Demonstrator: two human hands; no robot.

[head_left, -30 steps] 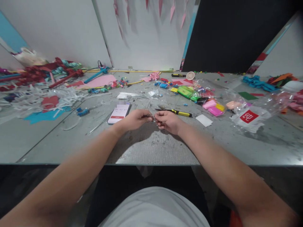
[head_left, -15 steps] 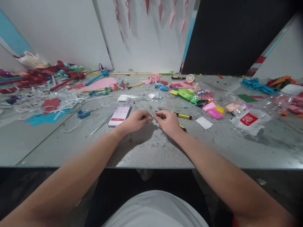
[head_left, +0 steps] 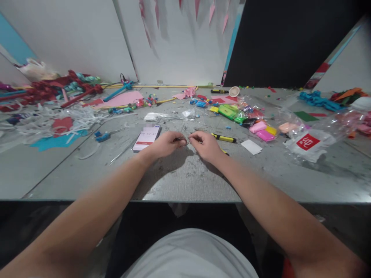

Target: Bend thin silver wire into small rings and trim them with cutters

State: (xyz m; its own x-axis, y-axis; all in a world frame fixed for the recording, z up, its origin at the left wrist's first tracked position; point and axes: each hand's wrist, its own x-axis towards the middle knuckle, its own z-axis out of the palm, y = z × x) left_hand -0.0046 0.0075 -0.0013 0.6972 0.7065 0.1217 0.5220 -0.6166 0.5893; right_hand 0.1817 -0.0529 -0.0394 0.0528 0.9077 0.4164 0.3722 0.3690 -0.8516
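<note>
Over the middle of the table, my left hand (head_left: 168, 144) is closed in a pinch, fingertips pointing right. Facing it across a narrow gap is my right hand (head_left: 206, 146), its thumb and index finger pinched together. A thin, shiny bit shows between the fingertips, too small to make out. A phone (head_left: 146, 138) with a timer on its screen lies just left of my left hand. Beside my right hand are a yellow-and-black utility knife (head_left: 224, 138) and a white card (head_left: 251, 146). Another yellow-and-black object is partly hidden by my right wrist.
Thin clear strands (head_left: 171, 116) lie behind my hands. Colored clay packets (head_left: 228, 112) and a crumpled plastic bottle (head_left: 313, 143) are to the right. White strips (head_left: 75, 119), blue paper (head_left: 58, 139) and red crafts (head_left: 43, 94) crowd the left. The table's front edge (head_left: 185, 200) runs before me.
The view has tilted slightly, so the table appears a little higher. Both hands stay pinched at the same place, with small finger shifts; the right fingers have bent slightly more.
</note>
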